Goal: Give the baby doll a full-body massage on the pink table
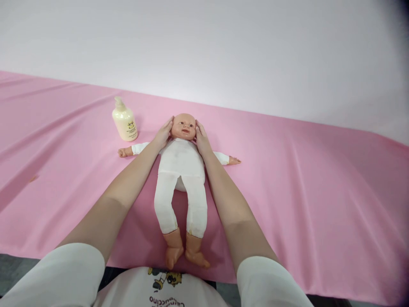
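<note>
A baby doll point(181, 166) in a white bodysuit lies on its back on the pink cloth point(303, 183), head away from me, arms spread, feet near the front edge. My left hand point(163, 134) rests flat against the left side of the doll's head. My right hand point(202, 138) touches the right side of the head, fingers extended along the cheek. Both hands cup the head between them without closing around it.
A cream pump bottle of lotion point(124, 121) stands upright just left of the doll's head. The pink cloth covers the whole table and is wrinkled at the left. A plain white wall point(223, 47) rises behind.
</note>
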Demonstrator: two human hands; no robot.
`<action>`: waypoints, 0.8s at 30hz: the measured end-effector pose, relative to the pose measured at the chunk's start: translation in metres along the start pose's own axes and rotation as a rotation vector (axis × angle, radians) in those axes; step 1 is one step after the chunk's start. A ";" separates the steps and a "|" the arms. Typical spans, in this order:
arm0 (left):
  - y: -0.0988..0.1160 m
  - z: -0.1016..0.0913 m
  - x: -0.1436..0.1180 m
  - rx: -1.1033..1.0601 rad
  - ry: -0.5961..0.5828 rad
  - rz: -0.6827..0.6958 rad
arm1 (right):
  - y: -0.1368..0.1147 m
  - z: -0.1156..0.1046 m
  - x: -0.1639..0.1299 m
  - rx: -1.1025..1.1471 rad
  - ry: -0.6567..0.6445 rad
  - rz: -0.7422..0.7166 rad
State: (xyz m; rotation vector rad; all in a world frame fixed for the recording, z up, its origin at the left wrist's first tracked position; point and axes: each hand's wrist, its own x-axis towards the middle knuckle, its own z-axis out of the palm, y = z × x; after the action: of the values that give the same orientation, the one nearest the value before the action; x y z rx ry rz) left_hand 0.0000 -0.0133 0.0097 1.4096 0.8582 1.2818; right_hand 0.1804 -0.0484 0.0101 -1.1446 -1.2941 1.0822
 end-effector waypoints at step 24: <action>0.002 0.005 -0.009 0.375 0.096 0.076 | 0.001 0.004 -0.001 -0.149 -0.022 -0.098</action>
State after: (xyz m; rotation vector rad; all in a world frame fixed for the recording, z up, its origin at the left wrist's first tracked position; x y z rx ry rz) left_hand 0.0033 -0.0231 0.0096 1.6960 1.1645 1.2998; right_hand 0.1767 -0.0493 0.0088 -1.1687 -1.4530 0.9414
